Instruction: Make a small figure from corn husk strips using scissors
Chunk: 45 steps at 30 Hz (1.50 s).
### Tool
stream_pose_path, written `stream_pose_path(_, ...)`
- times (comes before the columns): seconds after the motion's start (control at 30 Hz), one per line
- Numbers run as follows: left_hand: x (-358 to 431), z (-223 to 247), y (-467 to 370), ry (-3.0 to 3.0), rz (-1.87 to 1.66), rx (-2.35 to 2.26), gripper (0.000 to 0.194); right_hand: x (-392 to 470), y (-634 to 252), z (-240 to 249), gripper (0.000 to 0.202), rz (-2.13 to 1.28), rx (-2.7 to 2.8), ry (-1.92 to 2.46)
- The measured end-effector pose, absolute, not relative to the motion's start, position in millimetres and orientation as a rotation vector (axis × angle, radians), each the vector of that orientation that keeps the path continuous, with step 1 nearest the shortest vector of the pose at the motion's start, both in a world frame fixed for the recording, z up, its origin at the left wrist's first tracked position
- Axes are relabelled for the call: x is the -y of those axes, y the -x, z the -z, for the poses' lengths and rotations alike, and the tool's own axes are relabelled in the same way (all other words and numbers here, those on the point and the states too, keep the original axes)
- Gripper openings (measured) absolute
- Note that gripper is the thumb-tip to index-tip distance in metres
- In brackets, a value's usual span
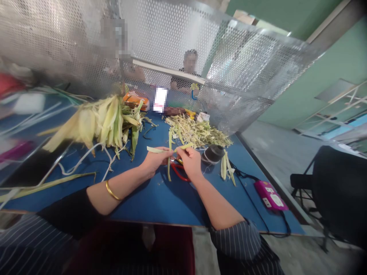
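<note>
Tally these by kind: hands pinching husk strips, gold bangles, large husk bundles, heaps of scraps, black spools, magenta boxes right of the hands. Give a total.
Hands, left hand and right hand, both on husk strips: 2
Gold bangle: 1
Large husk bundle: 1
Scrap heap: 1
Black spool: 1
Magenta box: 1
Total: 7

My husk strips [169,172] were pale green, my bangle [109,192] gold, my sleeves [239,240] pinstriped, the worktop [149,204] blue.
</note>
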State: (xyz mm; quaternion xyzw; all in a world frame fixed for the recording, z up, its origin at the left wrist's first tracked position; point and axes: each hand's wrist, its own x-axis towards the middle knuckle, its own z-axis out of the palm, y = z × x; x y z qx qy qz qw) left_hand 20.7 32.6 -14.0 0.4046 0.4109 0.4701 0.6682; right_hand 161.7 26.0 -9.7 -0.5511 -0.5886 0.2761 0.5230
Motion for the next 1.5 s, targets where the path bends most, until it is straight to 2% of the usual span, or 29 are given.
stream_pose_path(0.37, -31.3, 11.3, -20.7, -0.885, -1.046, -0.935, 0.033, -25.0, -160.1, 7.7, 0.026, -0.663, 1.408, 1.337)
stream_pose_path(0.73, -32.8, 12.8, -19.0, -0.869, -1.022, -0.941, 0.03, -26.2, -161.6, 9.7, 0.026, -0.669, 1.391, 1.298)
stream_pose_path(1.07, -30.0, 6.3, -17.9, -0.957, -0.986, -0.837, 0.036, -36.1, -164.2, 17.3, 0.023, -0.941, 1.201, 1.165)
stream_pose_path(1.23, -33.3, 3.6, -13.6, -0.967, -0.914, -0.652, 0.052, -40.4, -173.3, 13.1, 0.025, -1.108, 1.004, 1.058)
stream_pose_path(1.3, -37.1, 3.7, -10.9, -0.923, -0.866, -0.597, 0.049, -40.3, -175.3, 11.0, 0.023, -1.161, 0.985, 1.003)
stream_pose_path(1.43, -40.5, 2.5, -7.7, -0.772, -0.754, -0.523, 0.028, -37.2, -174.3, 7.5, 0.022, -1.132, 1.101, 1.009)
stream_pose_path(1.5, -38.4, 1.4, -8.8, -0.79, -0.743, -0.598, 0.031, -35.1, -172.6, 6.4, 0.022, -1.064, 1.207, 1.045)
